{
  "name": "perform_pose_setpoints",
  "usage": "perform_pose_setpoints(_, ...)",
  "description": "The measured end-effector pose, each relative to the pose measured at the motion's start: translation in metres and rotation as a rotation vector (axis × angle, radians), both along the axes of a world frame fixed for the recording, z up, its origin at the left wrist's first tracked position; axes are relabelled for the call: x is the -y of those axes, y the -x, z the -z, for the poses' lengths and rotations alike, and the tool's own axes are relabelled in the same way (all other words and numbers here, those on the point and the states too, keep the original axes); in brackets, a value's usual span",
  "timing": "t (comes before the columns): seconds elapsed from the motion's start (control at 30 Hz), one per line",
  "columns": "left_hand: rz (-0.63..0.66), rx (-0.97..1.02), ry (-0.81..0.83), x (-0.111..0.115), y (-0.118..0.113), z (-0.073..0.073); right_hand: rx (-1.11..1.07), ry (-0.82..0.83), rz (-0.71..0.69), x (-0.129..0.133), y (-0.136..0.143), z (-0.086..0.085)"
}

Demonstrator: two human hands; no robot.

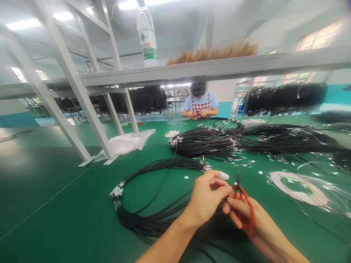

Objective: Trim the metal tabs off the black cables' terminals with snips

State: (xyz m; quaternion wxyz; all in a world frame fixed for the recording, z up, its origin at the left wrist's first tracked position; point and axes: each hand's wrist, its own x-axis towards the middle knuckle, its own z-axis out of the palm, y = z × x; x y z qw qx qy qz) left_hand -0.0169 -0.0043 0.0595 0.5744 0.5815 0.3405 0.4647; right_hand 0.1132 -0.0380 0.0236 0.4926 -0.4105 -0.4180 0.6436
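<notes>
My left hand (207, 197) is closed in a pinch at the centre right, its thumb and a fingertip pressed together. What it pinches is hidden by the fingers. A white cover (224, 176) wraps the tip of one raised finger. My right hand (246, 215) holds red-handled scissors (251, 212), their dark blades pointing up and away; its fingertips meet those of my left hand. Beneath and left of both hands curves a bundle of black cables (131, 219), with silvery labelled ends (117, 191). Some of its cables pass behind my left hand.
A larger heap of black cables (203, 142) lies beyond, with white scraps scattered round it. At right is a white disc (298, 188) with clear strands. A plastic bag (126, 142) rests by the shelf legs (95, 124). A person (201, 104) sits across the green table (68, 219).
</notes>
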Motion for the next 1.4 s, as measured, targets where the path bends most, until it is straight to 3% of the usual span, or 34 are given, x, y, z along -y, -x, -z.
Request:
perform_pose_setpoints(0.23, -0.073, -0.062, -0.046, -0.002, 0.001, 0.004, 0.015, 0.011, 0.004, -0.001, -0.001, 0.001)
perform_pose_setpoints(0.5, -0.066, -0.308, -0.211, 0.007, 0.004, 0.0, 0.084, -0.016, 0.05, -0.006, -0.002, 0.007)
perform_pose_setpoints(0.67, -0.068, -0.447, -0.241, 0.007, 0.005, 0.004, 0.196, -0.065, 0.089, -0.009, -0.005, 0.004)
perform_pose_setpoints(0.93, -0.048, -0.335, -0.247, 0.006, 0.007, 0.003, 0.413, -0.108, -0.001, -0.007, -0.013, -0.012)
perform_pose_setpoints(1.17, 0.0, -0.269, -0.197, 0.01, 0.01, -0.011, 0.449, -0.148, -0.024, -0.004, -0.006, -0.013)
perform_pose_setpoints(1.4, -0.032, -0.24, -0.173, 0.011, 0.009, -0.007, 0.505, -0.179, 0.03, -0.002, -0.003, -0.01)
